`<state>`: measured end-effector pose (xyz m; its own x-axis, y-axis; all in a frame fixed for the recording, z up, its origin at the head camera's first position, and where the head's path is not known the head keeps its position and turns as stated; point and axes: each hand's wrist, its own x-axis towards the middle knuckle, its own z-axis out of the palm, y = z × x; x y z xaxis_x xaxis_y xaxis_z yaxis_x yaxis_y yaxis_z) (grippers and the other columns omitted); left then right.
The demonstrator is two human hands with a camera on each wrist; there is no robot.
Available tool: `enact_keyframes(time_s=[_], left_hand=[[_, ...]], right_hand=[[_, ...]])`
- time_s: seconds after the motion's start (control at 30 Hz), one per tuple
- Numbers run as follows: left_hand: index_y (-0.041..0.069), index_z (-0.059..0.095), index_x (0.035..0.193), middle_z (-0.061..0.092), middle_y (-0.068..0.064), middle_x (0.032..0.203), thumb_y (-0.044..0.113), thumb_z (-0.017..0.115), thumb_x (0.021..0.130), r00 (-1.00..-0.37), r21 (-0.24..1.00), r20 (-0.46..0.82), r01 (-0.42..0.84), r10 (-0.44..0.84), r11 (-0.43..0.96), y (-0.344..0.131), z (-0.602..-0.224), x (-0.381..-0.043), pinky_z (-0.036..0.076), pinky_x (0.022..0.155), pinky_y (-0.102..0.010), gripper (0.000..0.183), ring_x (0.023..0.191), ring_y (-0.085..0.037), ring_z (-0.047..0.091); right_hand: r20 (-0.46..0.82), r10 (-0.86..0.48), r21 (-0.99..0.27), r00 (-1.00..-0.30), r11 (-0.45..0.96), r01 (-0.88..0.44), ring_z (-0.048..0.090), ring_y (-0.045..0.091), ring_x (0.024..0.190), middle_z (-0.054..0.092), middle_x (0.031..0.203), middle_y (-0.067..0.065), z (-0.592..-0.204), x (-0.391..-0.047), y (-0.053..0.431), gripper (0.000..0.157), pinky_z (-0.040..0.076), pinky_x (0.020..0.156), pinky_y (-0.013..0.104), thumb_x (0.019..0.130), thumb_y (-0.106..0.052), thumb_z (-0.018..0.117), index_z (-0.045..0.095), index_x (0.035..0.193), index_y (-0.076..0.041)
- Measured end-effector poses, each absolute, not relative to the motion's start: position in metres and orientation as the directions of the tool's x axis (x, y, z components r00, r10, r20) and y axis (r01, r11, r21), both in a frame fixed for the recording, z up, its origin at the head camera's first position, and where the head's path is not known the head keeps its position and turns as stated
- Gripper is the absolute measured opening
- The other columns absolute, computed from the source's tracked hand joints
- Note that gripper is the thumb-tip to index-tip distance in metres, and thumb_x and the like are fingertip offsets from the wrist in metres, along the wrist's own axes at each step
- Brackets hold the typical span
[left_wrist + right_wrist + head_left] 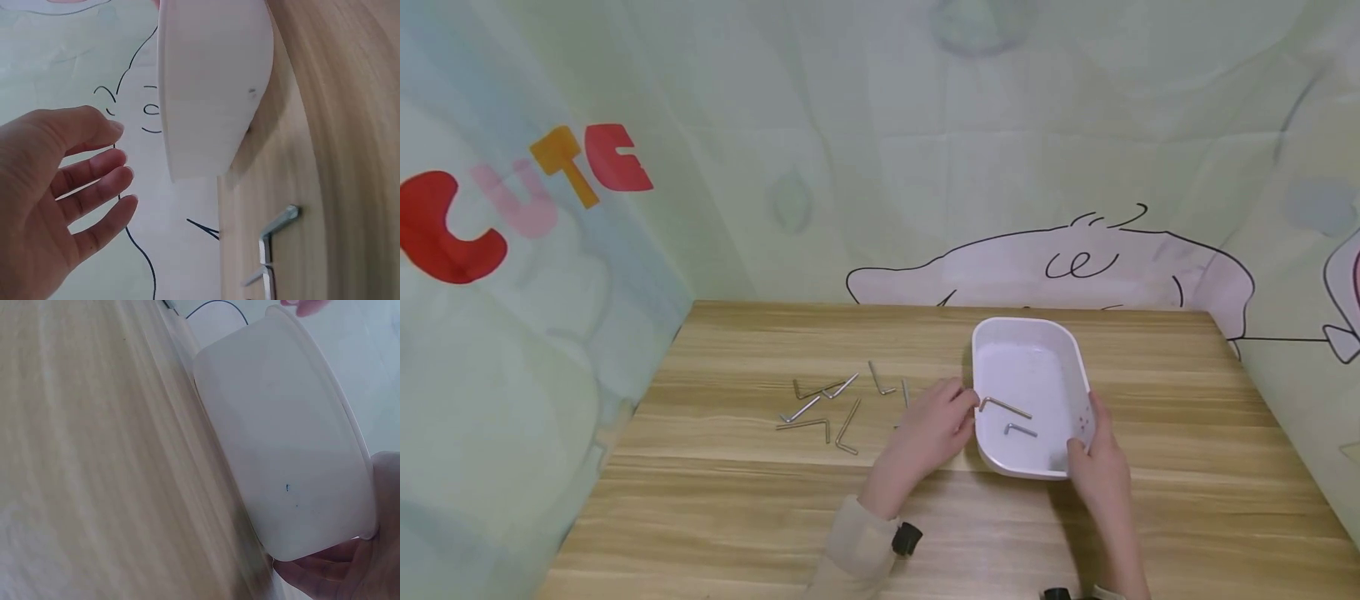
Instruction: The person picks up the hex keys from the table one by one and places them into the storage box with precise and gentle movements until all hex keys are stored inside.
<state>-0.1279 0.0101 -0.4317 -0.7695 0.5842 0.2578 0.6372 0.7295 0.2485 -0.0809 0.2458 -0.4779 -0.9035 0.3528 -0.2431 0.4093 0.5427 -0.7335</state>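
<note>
My right hand point(1101, 467) grips the near right corner of a white plastic tray point(1033, 367). Its thumb lies over the rim, and in the right wrist view its fingers point(319, 572) reach beneath the tray. Inside the tray are a bronze-toned hex key point(1009, 408) and a shorter silver hex key point(1021, 430). My left hand point(928, 429) is at the tray's left rim, fingertips close to the bent end of the bronze-toned key. The left wrist view shows that hand's fingers point(103, 187) loosely bent and apart, with nothing between them.
Several loose hex keys point(811, 423) lie on the wooden table point(715, 500) left of the tray; one is partly hidden by my left hand. A printed cloth backdrop point(880, 150) rises behind the table's far edge.
</note>
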Motion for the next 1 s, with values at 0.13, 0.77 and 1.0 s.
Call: enact_keyframes(time_s=[0.13,0.77,1.0], left_hand=[[0.014,0.064,0.112,0.060,0.002,0.104,0.017,0.065,0.087,-0.810,0.283,0.256,0.585,0.527,0.760,0.001,-0.440,-0.126,0.051,0.080,-0.022,0.026,0.094,-0.012,0.057],[0.010,0.064,0.113,0.064,-0.004,0.101,0.012,0.069,0.082,-0.897,0.370,0.322,0.415,0.304,0.831,-0.043,-0.470,-0.125,0.052,0.073,-0.031,0.031,0.086,-0.019,0.061],[0.010,0.065,0.108,0.065,-0.006,0.099,0.012,0.069,0.081,-0.932,0.391,0.316,0.295,0.174,0.872,-0.061,-0.476,-0.127,0.050,0.067,-0.034,0.027,0.080,-0.022,0.061]], right_hand=[[-0.241,0.355,-0.735,-0.903,0.541,0.409,0.025,0.053,0.138,0.019,0.154,0.030,-0.479,-0.081,0.246,0.074,0.024,0.108,0.067,0.095,-0.011,0.037,-0.002,0.155,-0.024],[-0.241,0.363,-0.736,-0.900,0.536,0.413,0.024,0.052,0.139,0.018,0.155,0.029,-0.478,-0.082,0.245,0.073,0.023,0.109,0.067,0.094,-0.012,0.036,-0.001,0.155,-0.025],[-0.239,0.361,-0.736,-0.901,0.537,0.411,0.025,0.053,0.138,0.020,0.154,0.030,-0.478,-0.082,0.246,0.073,0.024,0.108,0.066,0.094,-0.011,0.038,0.000,0.155,-0.025]])
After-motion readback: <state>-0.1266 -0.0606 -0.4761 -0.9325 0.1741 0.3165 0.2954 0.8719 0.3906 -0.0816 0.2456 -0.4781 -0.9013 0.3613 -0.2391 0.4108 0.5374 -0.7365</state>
